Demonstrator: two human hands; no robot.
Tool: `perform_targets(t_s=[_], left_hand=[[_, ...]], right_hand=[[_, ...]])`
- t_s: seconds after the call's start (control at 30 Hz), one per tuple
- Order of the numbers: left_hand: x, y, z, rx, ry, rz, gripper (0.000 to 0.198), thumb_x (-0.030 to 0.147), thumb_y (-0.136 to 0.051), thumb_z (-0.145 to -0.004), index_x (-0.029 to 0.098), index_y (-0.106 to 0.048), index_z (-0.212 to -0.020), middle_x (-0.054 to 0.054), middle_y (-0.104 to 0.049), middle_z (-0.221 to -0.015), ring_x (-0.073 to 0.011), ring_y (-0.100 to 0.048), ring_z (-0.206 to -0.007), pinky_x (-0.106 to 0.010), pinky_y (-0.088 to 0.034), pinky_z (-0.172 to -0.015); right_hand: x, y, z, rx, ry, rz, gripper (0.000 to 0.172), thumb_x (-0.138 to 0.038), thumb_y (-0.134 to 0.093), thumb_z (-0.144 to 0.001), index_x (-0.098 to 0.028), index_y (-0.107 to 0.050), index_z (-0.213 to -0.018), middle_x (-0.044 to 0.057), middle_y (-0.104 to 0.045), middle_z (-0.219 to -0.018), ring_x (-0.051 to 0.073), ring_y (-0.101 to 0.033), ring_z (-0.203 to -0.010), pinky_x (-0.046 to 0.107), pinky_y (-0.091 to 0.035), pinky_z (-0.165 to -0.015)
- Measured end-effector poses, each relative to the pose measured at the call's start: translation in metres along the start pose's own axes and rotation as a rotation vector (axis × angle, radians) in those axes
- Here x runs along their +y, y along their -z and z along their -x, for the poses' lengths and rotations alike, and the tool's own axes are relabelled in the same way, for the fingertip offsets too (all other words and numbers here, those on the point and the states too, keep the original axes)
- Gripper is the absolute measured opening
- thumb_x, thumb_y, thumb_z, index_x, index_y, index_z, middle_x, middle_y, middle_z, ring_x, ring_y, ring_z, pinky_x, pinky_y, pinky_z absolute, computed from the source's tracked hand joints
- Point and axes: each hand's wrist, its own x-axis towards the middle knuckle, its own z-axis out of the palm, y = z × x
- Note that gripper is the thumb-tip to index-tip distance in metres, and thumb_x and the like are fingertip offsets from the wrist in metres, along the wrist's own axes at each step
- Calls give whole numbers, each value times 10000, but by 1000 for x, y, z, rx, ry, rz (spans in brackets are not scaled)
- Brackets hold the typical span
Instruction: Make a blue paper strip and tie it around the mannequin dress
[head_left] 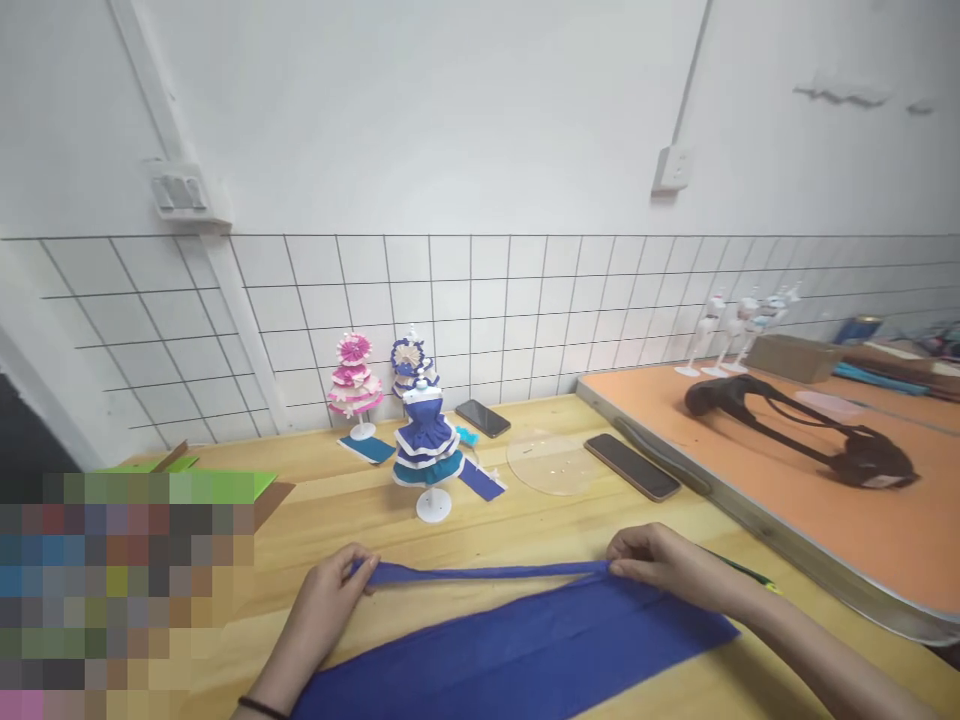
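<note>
Between my two hands a narrow dark-blue crepe paper strip point(487, 573) is stretched nearly level above the wooden table. The fingertips of my left hand point(330, 600) pinch its left end. My right hand point(660, 562) pinches the other end, where the strip meets a wide blue crepe paper sheet point(517, 650). That sheet lies slanted below the strip, its lower left part cut off by the picture edge. Beyond my hands a small dress-form mannequin point(427, 440) stands upright in a blue and teal ruffled dress with white trims.
Behind stand a pink-dressed mannequin point(355, 375) and a blue-and-cream one point(409, 355). Two phones point(634, 466), a clear round disc point(551, 462) and small paper pieces point(366, 449) lie around. A raised orange board point(825, 520) at right carries a black strap-like object point(795, 425) and bare mannequins point(739, 330).
</note>
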Motion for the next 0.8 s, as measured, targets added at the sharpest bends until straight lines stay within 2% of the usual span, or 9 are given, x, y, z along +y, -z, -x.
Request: perform_targets(t_s=[0.17, 0.33, 0.57, 0.8], left_hand=[[-5, 4, -5, 31, 15, -207, 270, 441, -457, -744, 235, -614, -672, -9, -696, -714, -225, -635, -737, -254, -427, -650], [-9, 7, -7, 1, 35, -351, 306, 452, -429, -751, 243, -629, -652, -7, -687, -701, -237, -634, -751, -260, -425, -653], [-14, -1, -10, -62, 70, -443, 291, 402, -436, -747, 218, -532, -544, 21, -590, -546, -194, -596, -605, -226, -378, -552], [3, -8, -4, -139, 78, -491, 250, 317, -422, -758, 200, -507, -554, 4, -608, -594, -180, -599, -644, -224, -352, -567]], right_hand=[[20, 23, 11, 132, 26, 123, 290, -401, -482, -823, -175, -634, -724, 11, -582, -626, 145, -485, -573, 249, -357, -546], [33, 38, 19, 185, 14, 177, 299, -376, -452, -839, -180, -643, -720, 27, -617, -616, 153, -526, -553, 247, -380, -533], [55, 39, 20, 271, -4, 288, 276, -357, -473, -822, -178, -677, -772, 69, -689, -787, 193, -600, -718, 270, -435, -668], [81, 40, 17, 308, -2, 417, 310, -370, -440, -838, -184, -686, -806, 96, -676, -812, 225, -602, -762, 323, -455, -703]])
